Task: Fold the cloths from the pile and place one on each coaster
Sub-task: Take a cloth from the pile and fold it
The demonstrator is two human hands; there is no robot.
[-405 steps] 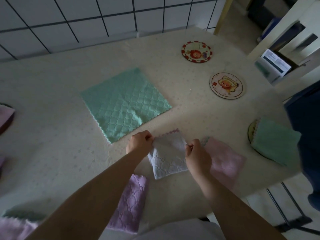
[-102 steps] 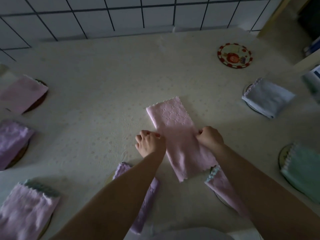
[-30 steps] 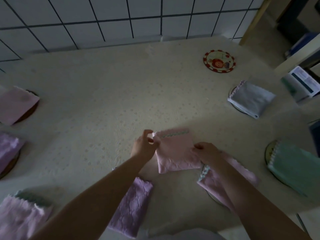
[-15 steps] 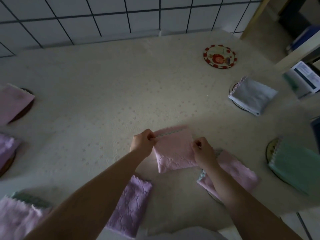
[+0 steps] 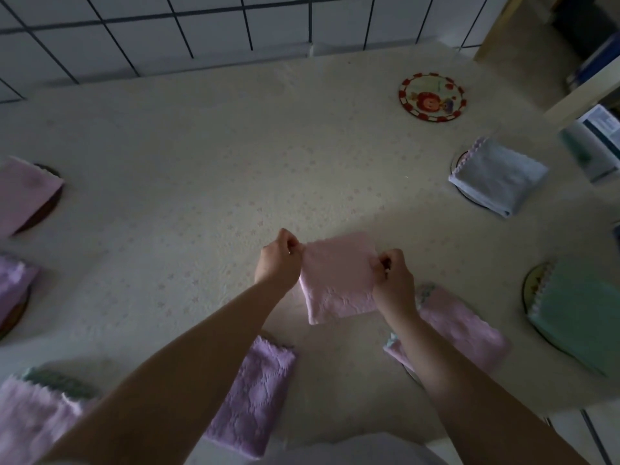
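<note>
pink cloth [image 5: 339,276], folded square, seemingly embossed, pinched by both hands.

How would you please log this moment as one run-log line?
hands: left, right pinch pink cloth | state: folded | bare coaster: far right

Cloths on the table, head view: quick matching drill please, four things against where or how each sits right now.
Things:
1. pink cloth
2. grey-blue cloth
3. green cloth
4. red-rimmed coaster

States:
a. bare, far right near the wall
b. pinched at its top corners by left hand and right hand
c. folded on a coaster, right edge, nearest the person
d. folded on a coaster, just nearer than the bare one

Pairs: 1-b, 2-d, 3-c, 4-a
</note>
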